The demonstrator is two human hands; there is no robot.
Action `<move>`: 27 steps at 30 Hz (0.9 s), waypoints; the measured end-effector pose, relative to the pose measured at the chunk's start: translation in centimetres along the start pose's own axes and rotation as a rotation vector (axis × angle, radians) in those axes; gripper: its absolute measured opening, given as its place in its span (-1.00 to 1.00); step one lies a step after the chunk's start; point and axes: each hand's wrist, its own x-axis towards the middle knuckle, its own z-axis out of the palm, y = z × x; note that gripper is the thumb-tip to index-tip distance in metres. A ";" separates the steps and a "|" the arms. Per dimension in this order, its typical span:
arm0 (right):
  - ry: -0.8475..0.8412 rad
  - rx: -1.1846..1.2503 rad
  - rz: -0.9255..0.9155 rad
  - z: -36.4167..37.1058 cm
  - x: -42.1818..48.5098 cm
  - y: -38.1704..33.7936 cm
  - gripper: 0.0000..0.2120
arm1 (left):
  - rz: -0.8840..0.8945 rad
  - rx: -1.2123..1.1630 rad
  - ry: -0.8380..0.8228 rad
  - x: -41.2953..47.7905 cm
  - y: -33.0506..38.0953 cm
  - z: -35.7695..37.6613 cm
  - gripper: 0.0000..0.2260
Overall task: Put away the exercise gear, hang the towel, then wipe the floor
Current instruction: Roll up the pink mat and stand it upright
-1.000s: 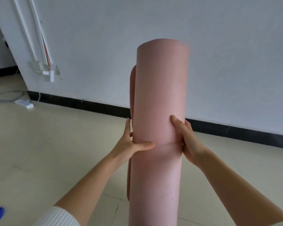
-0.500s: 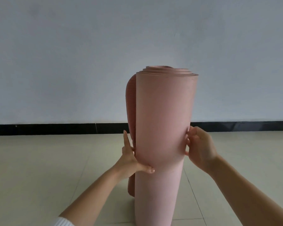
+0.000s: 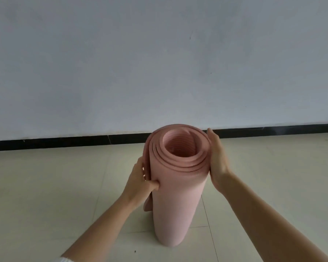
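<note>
— Pink foam: who has the mat (image 3: 176,195)?
— The left hand (image 3: 138,178) grips its loose outer flap, thumb in front, fingertips hidden behind. The right hand (image 3: 217,159) lies flat against its other side, fingers straight.
— And the mat itself?
— Rolled, upright on the floor (image 3: 45,195), open core facing up; the wall (image 3: 159,63) is behind it. Both forearms are cut off below it.
</note>
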 end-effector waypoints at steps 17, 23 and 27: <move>-0.435 -0.714 0.520 -1.4 -2.8 -5.9 -0.24 | -0.318 0.398 0.030 -4.8 10.9 -0.7 -0.42; -0.312 -1.179 0.647 1.2 -1.5 -7.1 -0.48 | -0.324 0.654 -0.012 -2.5 11.2 -1.3 -0.33; -0.291 -1.181 0.737 1.6 -1.0 -8.4 -0.50 | -0.386 0.619 -0.029 -1.4 12.5 -1.1 -0.54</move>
